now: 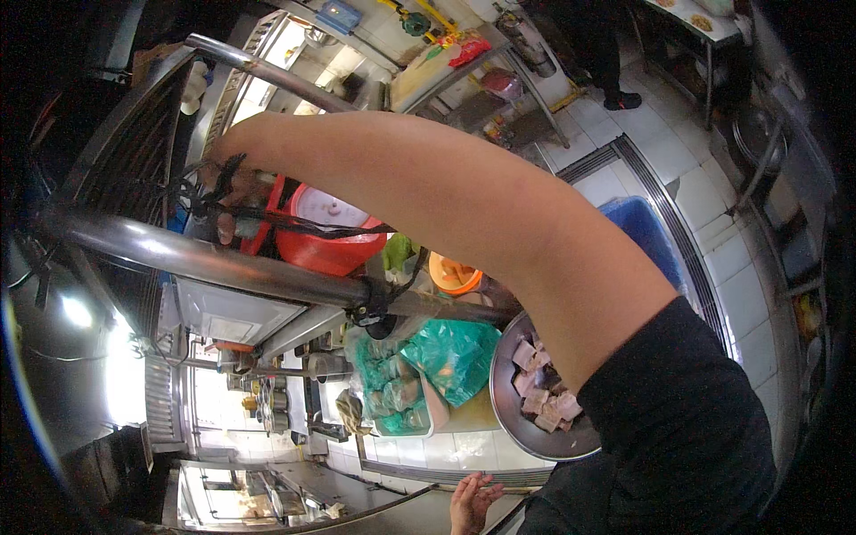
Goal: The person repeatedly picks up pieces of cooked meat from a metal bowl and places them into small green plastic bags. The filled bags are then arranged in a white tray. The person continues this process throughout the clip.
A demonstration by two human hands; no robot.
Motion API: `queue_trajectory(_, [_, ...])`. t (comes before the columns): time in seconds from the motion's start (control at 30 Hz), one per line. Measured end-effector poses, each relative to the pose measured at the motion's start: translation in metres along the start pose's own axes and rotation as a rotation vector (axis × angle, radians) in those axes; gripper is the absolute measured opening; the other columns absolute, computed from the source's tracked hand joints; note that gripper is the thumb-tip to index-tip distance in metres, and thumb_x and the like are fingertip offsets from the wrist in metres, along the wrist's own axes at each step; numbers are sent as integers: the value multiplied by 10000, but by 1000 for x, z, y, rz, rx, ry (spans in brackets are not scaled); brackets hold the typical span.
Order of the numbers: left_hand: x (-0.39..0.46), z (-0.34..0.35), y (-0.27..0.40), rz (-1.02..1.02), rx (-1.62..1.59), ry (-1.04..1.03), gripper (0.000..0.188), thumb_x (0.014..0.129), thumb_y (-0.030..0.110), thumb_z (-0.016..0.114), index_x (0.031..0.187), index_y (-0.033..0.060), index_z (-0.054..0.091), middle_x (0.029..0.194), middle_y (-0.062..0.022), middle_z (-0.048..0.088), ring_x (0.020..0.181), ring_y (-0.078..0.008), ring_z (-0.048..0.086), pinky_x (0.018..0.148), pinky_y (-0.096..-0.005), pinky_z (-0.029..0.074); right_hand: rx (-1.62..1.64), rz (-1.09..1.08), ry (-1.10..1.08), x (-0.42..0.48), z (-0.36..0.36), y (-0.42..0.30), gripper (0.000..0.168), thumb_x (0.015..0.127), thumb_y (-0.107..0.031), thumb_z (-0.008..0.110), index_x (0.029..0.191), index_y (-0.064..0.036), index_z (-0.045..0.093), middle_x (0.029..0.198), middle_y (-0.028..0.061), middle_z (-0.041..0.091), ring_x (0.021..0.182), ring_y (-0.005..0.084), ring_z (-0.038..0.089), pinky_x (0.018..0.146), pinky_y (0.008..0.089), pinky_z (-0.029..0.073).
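Note:
My right arm, in a short black sleeve, stretches across the view to the upper left. My right hand [234, 184] is at a metal rack's rail [267, 267], among dark cords or strips [301, 224]; its grip is unclear. A red dial scale [328, 247] stands beside it. Low in the view, my left hand [471, 501] has its fingers apart and holds nothing. Above it, a steel bowl [505, 401] holds pale meat chunks [548, 408], partly covered by my right arm. Green plastic bags [448, 354] and a tub of wrapped items [398, 394] lie left of the bowl.
An orange container [455, 274] is behind the rail. A blue bin [642, 234] stands on the tiled floor at right. A person's dark-clad leg and shoe [622, 100] show at the top. A steel table [428, 80] with a red package [468, 50] stands at the upper middle.

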State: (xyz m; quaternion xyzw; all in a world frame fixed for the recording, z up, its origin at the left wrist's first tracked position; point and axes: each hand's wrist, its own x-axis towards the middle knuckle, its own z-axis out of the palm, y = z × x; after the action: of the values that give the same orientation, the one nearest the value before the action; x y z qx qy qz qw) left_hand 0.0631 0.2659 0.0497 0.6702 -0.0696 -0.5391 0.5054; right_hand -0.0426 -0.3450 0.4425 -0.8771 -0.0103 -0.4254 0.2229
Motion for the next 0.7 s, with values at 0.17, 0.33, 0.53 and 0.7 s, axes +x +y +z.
queue_trajectory(0.17, [8,16,6,-31,-70,-25,289,985,189,568,1196,-6,531,1109,-214,635,963,-405,661,839,-509,552,272,16,321,-52,18,-4,279,767,-111,740,1042,-66,742,889,50,715,780,166,629,705,334,507])
queue_trajectory(0.33, [16,23,30,-2,-41,-74,363,977,212,596,1248,-10,498,1137,-208,621,949,-391,670,819,-471,559,186,-109,171,-34,5,21,301,785,-80,700,1081,-23,704,954,128,711,884,182,644,783,352,525])
queue_trajectory(0.53, [31,22,28,140,-52,-167,368,972,206,610,1255,-10,519,1150,-150,629,963,-265,672,825,-383,548,141,240,300,-114,5,-16,407,764,-129,707,1150,-10,651,1045,139,677,958,211,630,838,363,517])
queue_trajectory(0.7, [40,4,59,164,85,-252,352,966,243,624,1228,23,541,1015,-102,670,780,-164,674,694,-277,536,81,458,584,-243,-70,-89,502,746,-170,713,1207,1,608,1120,148,648,1019,235,618,883,371,511])
